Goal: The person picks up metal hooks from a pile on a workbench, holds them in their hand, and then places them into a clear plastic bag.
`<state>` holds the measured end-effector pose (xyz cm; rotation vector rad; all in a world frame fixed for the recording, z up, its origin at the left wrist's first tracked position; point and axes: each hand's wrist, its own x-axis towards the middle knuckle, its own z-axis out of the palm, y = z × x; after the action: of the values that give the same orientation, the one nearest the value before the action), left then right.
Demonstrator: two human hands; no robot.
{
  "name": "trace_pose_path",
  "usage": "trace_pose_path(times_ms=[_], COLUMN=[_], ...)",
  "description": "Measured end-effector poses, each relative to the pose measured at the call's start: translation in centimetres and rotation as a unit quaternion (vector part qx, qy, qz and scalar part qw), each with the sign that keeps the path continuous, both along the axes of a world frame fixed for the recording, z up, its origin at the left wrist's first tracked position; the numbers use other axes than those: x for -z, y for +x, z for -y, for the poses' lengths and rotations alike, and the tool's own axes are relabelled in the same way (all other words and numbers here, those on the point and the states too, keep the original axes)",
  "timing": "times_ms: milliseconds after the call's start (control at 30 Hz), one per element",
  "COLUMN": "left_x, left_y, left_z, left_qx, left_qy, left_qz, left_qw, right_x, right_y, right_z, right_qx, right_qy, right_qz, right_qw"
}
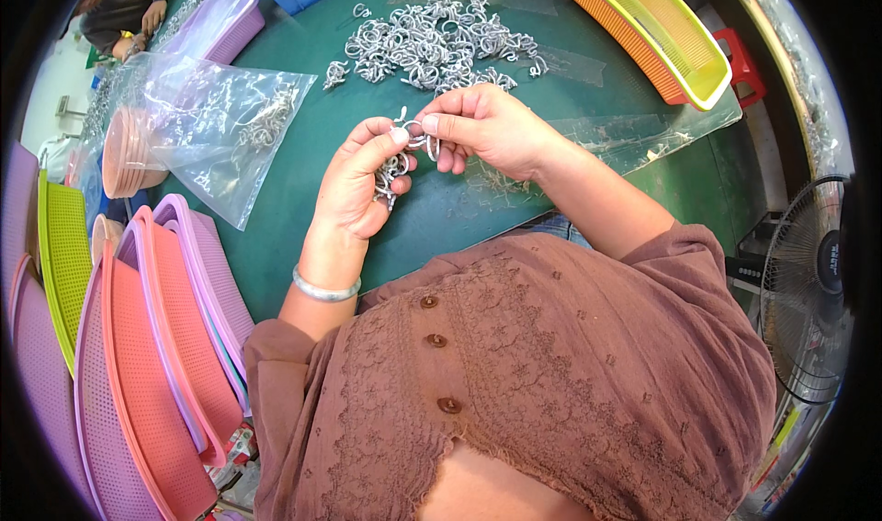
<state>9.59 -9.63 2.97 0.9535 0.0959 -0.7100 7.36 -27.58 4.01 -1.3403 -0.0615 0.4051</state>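
I see both of my hands meeting above the dark green counter (303,153), close to the middle of the view. My left hand (354,186) curls around a small bunch of silvery bent-wire metal hooks (393,170), its fingers (397,136) closed on them, thumb pressed near the top of the bunch. My right hand (487,126) comes in from 3 o'clock, and its fingers (432,124) are pinched together on one hook at the top of that same bunch, touching the left thumb. A plain silver metal bangle (323,290) sits on my left wrist.

At 12 o'clock from the hands lies a loose heap of the same silvery wire hooks (432,48), spread on the counter and well apart from my fingers. At 9 to 10 o'clock a clear crumpled plastic bag (211,117) lies open with a few hooks inside it. Beyond it, at 11 o'clock, is a lilac plastic mesh basket (225,20). At 1 to 2 o'clock a yellow-green plastic mesh tray stacked on an orange one (661,34) rests at the counter's far edge. At 7 to 8 o'clock leans a stack of pink, salmon and lilac mesh trays (156,356). A black pedestal fan (813,291) stands at 4 o'clock. Another person's hand (152,14) shows at the far upper left.
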Motion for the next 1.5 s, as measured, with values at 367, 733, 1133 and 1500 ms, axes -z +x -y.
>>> trace_pose_path(times_ms=[367,733,1133,1500], left_x=[0.8,0.8,0.8,0.7], left_y=[0.4,0.1,-0.2,-0.3], left_z=[0.0,-0.2,-0.7,-0.7], left_qx=[-0.012,0.009,0.022,0.029], left_qy=[-0.062,-0.132,-0.192,-0.205], left_qz=[-0.103,-0.057,-0.003,0.007], left_qw=[0.993,0.990,0.981,0.978], right_x=[0.5,0.9,1.6,0.4], right_y=[-0.5,-1.2,-0.9,-1.3], right_z=[-0.4,-0.7,-1.1,-0.7], right_qx=[0.026,0.106,0.169,0.169], right_qy=[-0.017,-0.139,-0.115,-0.232], right_qz=[0.088,0.371,0.439,0.651], right_qw=[0.996,0.912,0.875,0.703])
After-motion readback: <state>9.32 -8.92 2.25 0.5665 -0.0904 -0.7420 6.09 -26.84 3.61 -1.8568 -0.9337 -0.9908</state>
